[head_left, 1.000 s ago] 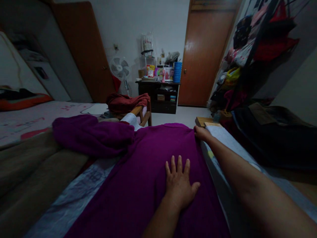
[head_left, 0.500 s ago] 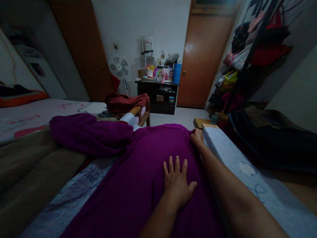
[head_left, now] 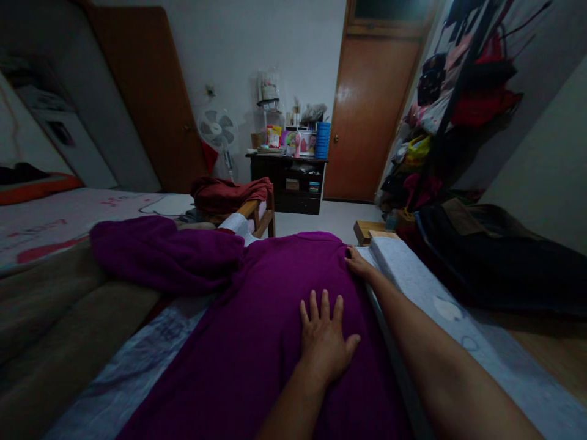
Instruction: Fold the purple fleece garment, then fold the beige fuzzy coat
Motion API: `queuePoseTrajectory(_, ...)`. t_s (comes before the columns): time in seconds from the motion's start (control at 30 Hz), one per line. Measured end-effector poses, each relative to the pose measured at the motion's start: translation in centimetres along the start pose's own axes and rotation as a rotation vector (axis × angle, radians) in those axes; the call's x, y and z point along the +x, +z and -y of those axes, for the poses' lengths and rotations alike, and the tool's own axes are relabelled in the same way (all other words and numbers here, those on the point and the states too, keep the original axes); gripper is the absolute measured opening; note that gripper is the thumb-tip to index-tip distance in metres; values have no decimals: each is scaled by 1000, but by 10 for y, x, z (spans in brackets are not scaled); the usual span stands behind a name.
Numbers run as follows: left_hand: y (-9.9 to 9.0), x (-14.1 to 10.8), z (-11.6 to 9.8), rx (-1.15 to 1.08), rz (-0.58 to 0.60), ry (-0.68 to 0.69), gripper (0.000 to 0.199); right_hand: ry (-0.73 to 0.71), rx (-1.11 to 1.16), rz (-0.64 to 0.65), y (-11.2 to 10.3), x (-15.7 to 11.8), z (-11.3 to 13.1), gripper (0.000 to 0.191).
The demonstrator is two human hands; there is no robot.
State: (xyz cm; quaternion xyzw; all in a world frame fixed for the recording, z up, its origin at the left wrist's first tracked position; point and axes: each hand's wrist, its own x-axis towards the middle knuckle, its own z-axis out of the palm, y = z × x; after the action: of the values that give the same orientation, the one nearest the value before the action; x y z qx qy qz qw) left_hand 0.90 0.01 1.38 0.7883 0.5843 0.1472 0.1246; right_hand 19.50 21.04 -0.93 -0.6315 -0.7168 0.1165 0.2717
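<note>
A purple garment lies spread over a pale patterned cloth, with a bunched purple part folded out to the left. My left hand rests flat on the middle of the garment, palm down and fingers spread. Farther away, at the garment's upper right edge, my right hand has its fingers closed on the fabric. Its fingertips are small and dim in the view.
Brown thick fabric lies at the left, and a dark folded pile at the right. Beyond are a wooden frame holding red cloth, a fan, a black cabinet and a door.
My right hand has shifted slightly down and left along the garment's edge, its fingers looking a little less curled. My left hand stays flat. The view has moved slightly.
</note>
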Motion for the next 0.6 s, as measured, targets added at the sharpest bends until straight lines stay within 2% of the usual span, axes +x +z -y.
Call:
queuePoseTrajectory(0.1,2,1,0,4,-3,1,82,54,-31,-65,-10,-11,2,41)
queuePoseTrajectory(0.23,3,1,1,19,-11,0,82,143,-101,-146,-4,-33,10,38)
queuePoseTrajectory(0.47,1,1,1,28,-4,8,82,40,-131,-49,14,-45,19,44)
queuePoseTrajectory(0.6,3,1,1,52,-11,11,81,113,-225,72,11,-40,20,56)
